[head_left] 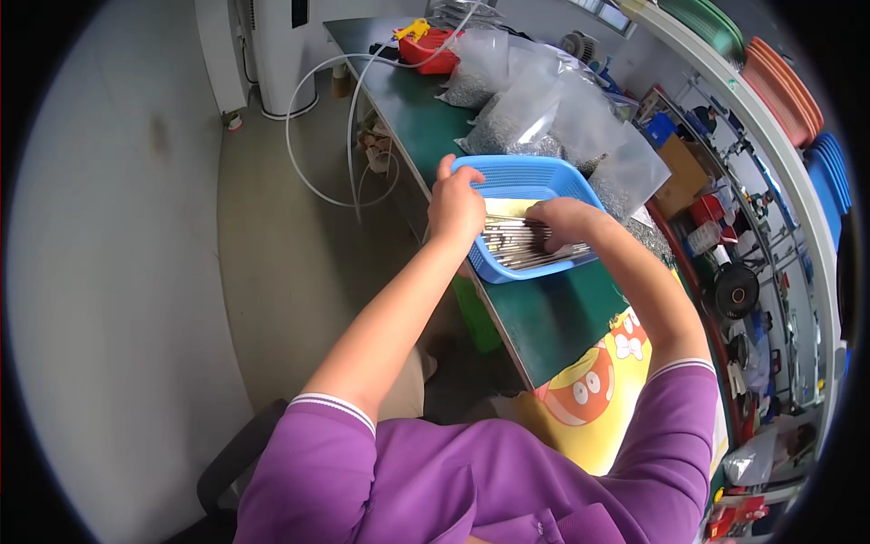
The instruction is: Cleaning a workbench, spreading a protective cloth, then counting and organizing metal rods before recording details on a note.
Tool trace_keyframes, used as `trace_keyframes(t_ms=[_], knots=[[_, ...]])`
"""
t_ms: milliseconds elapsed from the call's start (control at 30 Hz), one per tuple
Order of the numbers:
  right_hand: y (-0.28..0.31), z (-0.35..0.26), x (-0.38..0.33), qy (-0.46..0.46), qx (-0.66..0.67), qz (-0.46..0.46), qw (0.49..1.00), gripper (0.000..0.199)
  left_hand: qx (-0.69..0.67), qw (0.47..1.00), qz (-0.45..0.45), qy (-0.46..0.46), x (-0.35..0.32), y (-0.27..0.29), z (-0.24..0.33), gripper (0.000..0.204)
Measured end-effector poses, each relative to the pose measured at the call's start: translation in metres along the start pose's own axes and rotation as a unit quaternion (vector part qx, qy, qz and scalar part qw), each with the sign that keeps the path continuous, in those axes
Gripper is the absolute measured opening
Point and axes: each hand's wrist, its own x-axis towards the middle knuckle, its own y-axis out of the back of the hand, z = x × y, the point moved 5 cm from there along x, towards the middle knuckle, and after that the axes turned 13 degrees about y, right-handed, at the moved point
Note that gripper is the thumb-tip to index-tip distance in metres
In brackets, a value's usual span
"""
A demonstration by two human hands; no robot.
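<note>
A blue plastic basket [521, 165] with perforated walls sits at the edge of the green table. Inside it lie several thin metal rods [513, 248], roughly side by side, with a pale yellow sheet [507, 207] behind them. My left hand [455, 207] grips the basket's left rim, thumb and fingers bent over the edge. Reaching in from the right, my right hand [571, 221] has its fingers curled down around some of the rods; its fingertips are partly hidden among them.
Clear plastic bags [521, 122] of small metal parts crowd the green table [553, 317] behind the basket. A red basket [433, 54] with a yellow air gun [415, 29] stands at the far end, its pale hose looping down. A yellow cartoon-print cloth [589, 390] covers the near corner. Loaded shelves line the right.
</note>
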Motion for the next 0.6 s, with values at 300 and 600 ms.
trace_keyframes(t_ms=[300, 600], knots=[[-0.001, 0.003, 0.009, -0.084, -0.045, 0.023, 0.995, 0.038, 0.001, 1.000, -0.006, 0.007, -0.003, 0.000, 0.001, 0.016], [-0.008, 0.000, -0.009, -0.127, -0.108, 0.174, 0.970, 0.022, -0.006, 1.000, -0.006, 0.010, -0.006, -0.003, 0.006, 0.018]])
